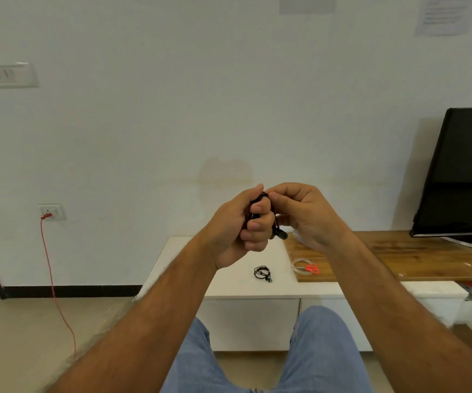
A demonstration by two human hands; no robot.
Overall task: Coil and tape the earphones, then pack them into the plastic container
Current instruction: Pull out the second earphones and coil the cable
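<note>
1. Both hands were raised together in front of the wall, above the low white cabinet (229, 282)
2. Left hand (237, 231) had its fingers curled tight around a bundle of thin black earphone cable (260, 198); the cable looped over the index finger, thumb tip up beside it
3. Right hand (305, 217) touched the left, thumb and index finger pinching the top of the same cable loop; remaining fingers loosely curled
4. A black earbud (281, 234) hung off the bundle just below the left fingers, between the two hands
5. A second, coiled black earphone set (262, 273) lay on the white cabinet top, well below the hands
6. A clear tape roll (300, 265) and red-handled scissors (312, 269) sat touching on the near-left corner of the wooden board (427, 259), just right of the coil
7. A clear plastic item (296, 236) was mostly hidden behind the right hand; couldn't tell if it was the container
8. A black flat-screen TV (464, 171) stood at the board's far right
9. A red cord (56, 293) hung from the white wall socket (51, 212) on the left
</note>
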